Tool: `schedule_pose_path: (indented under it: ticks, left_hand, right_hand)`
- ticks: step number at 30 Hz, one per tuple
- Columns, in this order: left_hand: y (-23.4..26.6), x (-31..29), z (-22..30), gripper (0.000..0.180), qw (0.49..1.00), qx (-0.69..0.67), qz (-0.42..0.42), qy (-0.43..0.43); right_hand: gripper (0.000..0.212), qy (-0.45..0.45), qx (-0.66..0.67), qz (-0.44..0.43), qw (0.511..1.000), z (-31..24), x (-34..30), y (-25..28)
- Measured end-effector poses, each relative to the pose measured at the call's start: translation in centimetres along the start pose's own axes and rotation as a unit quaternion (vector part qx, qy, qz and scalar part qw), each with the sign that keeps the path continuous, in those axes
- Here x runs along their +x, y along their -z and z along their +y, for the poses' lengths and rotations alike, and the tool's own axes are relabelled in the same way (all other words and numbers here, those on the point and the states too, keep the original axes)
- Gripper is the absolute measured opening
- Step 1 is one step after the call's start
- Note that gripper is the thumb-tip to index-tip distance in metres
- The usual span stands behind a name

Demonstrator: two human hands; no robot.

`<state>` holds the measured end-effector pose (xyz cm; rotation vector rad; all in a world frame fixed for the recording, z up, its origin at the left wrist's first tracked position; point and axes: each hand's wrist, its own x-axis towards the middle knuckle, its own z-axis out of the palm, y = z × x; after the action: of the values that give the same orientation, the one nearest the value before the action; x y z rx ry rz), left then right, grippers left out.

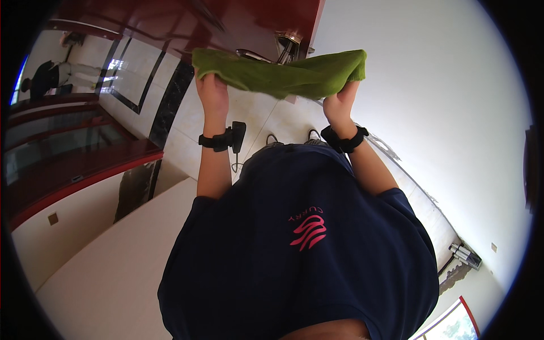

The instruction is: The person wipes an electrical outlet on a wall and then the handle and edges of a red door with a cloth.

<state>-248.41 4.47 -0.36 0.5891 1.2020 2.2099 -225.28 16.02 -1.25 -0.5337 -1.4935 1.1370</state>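
A green cloth (283, 78) hangs stretched between my two hands, out in front of me at about arm's length. My left hand (213, 96) grips its left end, with the fingers covered by the fabric. At the right end my right hand (341, 105) holds the cloth the same way, its fingers also behind the folds. Between the hands the cloth sags slightly. Just beyond it is a dark red door (249, 25) with a metal handle (289, 42), partly covered by the cloth.
A white wall (430, 85) runs along my right. On the left are a dark red-framed glazed opening (73, 147) and a pale rounded surface (124, 243). Light floor tiles (277, 122) lie under my shoes (314, 135). Another person (51, 76) shows at far left.
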Motion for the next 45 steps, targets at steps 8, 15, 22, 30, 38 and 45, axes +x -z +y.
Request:
schedule_pose_path:
  ticks: [8, 15, 22, 30, 38, 45]
  left_hand:
    - [-1.2, 1.4, 0.1, 0.045, 0.979, 0.157, -0.101, -0.086]
    - [-3.0, 1.4, 1.4, 0.047, 0.895, 0.411, -0.114, -0.127]
    - [-1.1, 2.7, -0.3, 0.034, 0.836, 0.487, -0.108, -0.229]
    - [-1.7, 2.4, 1.1, 0.038, 0.919, 0.376, -0.047, -0.109]
    - [-1.6, 2.6, 1.1, 0.027, 0.951, 0.286, -0.059, -0.101]
    - [-0.8, 1.7, 1.2, 0.042, 0.984, -0.094, -0.134, 0.073]
  right_hand:
    - [0.033, -0.298, 0.315, 0.126, 0.892, -2.4, 4.4, 0.2]
    - [0.040, -0.319, 0.269, 0.057, 0.907, -2.3, 4.3, -1.7]
    - [0.085, -0.118, -0.038, -0.110, 0.986, -2.2, 2.7, -3.2]
    - [0.037, -0.019, -0.227, -0.070, 0.971, 1.8, 3.6, -1.1]
    - [0.008, -0.146, -0.082, 0.023, 0.986, 2.7, 4.6, -0.1]
    - [0.016, -0.170, -0.010, -0.031, 0.985, 2.8, 7.5, 2.4]
